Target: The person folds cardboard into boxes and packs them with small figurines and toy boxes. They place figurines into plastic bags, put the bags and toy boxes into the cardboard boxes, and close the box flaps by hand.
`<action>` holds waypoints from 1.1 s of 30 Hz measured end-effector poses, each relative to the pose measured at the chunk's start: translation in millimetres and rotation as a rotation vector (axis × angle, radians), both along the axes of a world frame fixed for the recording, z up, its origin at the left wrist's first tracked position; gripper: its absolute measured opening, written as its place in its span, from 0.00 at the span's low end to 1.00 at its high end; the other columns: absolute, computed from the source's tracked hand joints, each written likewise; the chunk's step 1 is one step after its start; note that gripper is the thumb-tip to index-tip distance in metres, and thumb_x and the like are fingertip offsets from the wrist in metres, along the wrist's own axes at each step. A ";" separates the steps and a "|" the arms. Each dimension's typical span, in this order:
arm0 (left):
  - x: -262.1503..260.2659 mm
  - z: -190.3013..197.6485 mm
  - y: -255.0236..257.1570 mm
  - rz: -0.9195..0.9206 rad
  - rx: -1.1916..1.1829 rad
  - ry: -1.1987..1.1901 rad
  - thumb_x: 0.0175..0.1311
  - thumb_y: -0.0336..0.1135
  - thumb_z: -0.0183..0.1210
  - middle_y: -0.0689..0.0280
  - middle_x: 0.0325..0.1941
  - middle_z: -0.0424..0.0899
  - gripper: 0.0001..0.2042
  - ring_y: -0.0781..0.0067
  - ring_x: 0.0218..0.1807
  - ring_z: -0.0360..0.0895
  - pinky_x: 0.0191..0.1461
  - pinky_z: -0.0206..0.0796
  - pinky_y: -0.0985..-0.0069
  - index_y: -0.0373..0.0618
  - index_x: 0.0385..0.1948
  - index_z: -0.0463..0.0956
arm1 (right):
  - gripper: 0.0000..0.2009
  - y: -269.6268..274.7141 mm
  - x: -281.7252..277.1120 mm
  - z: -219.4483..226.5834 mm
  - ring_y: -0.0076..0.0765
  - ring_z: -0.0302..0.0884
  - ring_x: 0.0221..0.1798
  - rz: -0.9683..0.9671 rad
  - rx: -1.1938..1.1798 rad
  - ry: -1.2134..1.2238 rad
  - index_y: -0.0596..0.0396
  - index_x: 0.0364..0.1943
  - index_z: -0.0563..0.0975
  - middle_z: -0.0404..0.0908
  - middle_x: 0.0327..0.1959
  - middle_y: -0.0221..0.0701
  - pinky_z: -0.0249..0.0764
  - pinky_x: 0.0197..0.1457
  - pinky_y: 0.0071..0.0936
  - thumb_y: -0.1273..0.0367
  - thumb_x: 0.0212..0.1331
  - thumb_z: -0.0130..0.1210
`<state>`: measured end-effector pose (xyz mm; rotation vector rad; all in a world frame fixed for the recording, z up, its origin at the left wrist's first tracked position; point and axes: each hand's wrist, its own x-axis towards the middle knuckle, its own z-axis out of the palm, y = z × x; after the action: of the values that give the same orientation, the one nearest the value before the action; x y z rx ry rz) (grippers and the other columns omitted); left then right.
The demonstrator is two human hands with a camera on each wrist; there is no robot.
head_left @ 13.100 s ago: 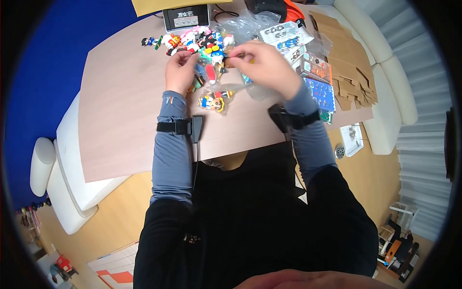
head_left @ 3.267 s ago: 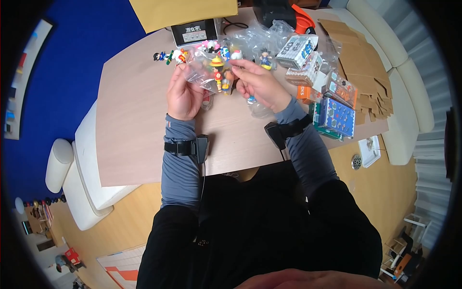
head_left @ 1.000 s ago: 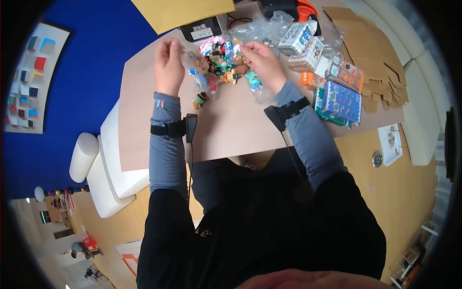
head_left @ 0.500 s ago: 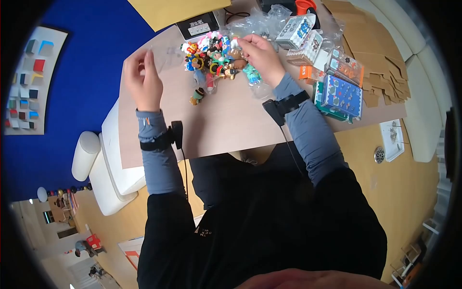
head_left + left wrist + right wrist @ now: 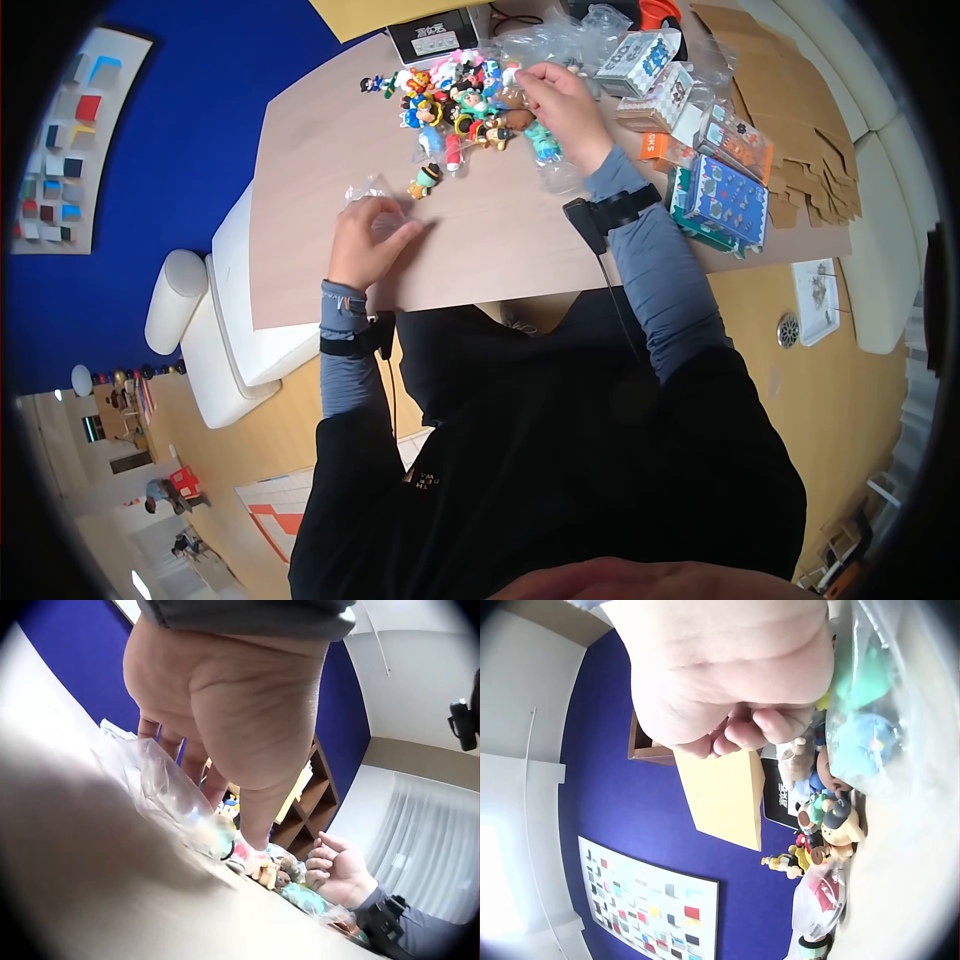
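My left hand (image 5: 368,245) is low over the near left of the table, thumb apart from the fingers. A crumpled clear plastic bag (image 5: 372,190) lies beyond its fingers; in the left wrist view the bag (image 5: 165,787) rises beside the straight fingers. My right hand (image 5: 570,110) hovers at the right edge of a pile of small cartoon figures (image 5: 465,105), fingers loosely curled with nothing showing between them. Below it lies a teal figure in a clear bag (image 5: 545,145). A figure with a dark hat (image 5: 425,181) lies apart, in front of the pile.
Several small printed boxes (image 5: 725,200) stand at the right, beside flattened brown cardboard (image 5: 800,130). More clear plastic wrapping (image 5: 560,40) lies behind the pile. A black box (image 5: 435,38) is at the back, near a yellow sheet (image 5: 375,12). A white sofa (image 5: 225,360) adjoins the left side.
Earlier both hands held a yellow-hatted figure with a clear bag. In the last second my left hand swung left, then down toward the near edge with the bag. My right hand barely moved.
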<state>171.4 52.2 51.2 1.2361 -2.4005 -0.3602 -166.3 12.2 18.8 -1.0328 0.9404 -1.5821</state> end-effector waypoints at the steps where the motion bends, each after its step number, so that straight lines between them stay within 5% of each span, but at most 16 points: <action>1: -4.9 -4.0 -0.9 0.005 -0.001 0.001 0.57 0.42 0.73 0.56 0.40 0.84 0.15 0.51 0.44 0.81 0.49 0.73 0.62 0.39 0.34 0.82 | 0.07 -0.3 -0.6 -1.0 0.09 0.59 0.24 0.008 -0.005 -0.004 0.51 0.40 0.78 0.69 0.24 0.16 0.53 0.26 0.14 0.63 0.71 0.58; 4: -20.6 -10.9 -6.3 0.235 0.005 0.082 0.59 0.41 0.72 0.56 0.43 0.85 0.18 0.62 0.41 0.81 0.47 0.73 0.69 0.35 0.40 0.83 | 0.11 2.1 -3.4 0.1 0.12 0.65 0.30 0.036 0.012 -0.017 0.57 0.39 0.78 0.72 0.27 0.18 0.63 0.32 0.16 0.63 0.71 0.59; 7: -28.2 -15.6 -14.9 0.181 0.122 -0.060 0.60 0.41 0.70 0.55 0.41 0.84 0.17 0.58 0.39 0.81 0.46 0.74 0.65 0.36 0.41 0.83 | 0.10 2.7 -4.0 0.1 0.12 0.65 0.30 0.027 0.031 -0.037 0.57 0.39 0.78 0.72 0.27 0.18 0.63 0.32 0.16 0.63 0.71 0.59; 13: -31.6 -33.2 -27.6 0.269 0.225 0.066 0.62 0.38 0.67 0.55 0.36 0.85 0.15 0.59 0.35 0.82 0.43 0.75 0.65 0.36 0.42 0.81 | 0.10 2.0 -4.3 -0.1 0.12 0.65 0.30 0.021 0.017 -0.047 0.56 0.38 0.79 0.73 0.27 0.18 0.63 0.32 0.16 0.63 0.71 0.59; 19: -46.6 -18.7 -25.1 0.264 0.245 0.129 0.66 0.35 0.63 0.52 0.37 0.86 0.15 0.58 0.37 0.84 0.43 0.76 0.65 0.35 0.48 0.75 | 0.10 -0.1 -1.3 0.3 0.11 0.66 0.31 0.021 0.007 -0.028 0.56 0.38 0.79 0.75 0.28 0.18 0.63 0.31 0.15 0.64 0.70 0.60; 33: -95.7 -18.7 -51.5 0.064 0.076 -0.019 0.59 0.38 0.66 0.50 0.44 0.83 0.17 0.49 0.45 0.82 0.52 0.74 0.58 0.38 0.46 0.79 | 0.10 1.1 -3.3 1.8 0.12 0.66 0.31 0.023 -0.003 -0.034 0.57 0.38 0.79 0.75 0.29 0.18 0.63 0.32 0.16 0.64 0.70 0.59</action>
<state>75.7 0.7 32.5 1.3527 -2.3765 -0.4259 -169.6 13.3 20.6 -1.0125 0.9013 -1.5777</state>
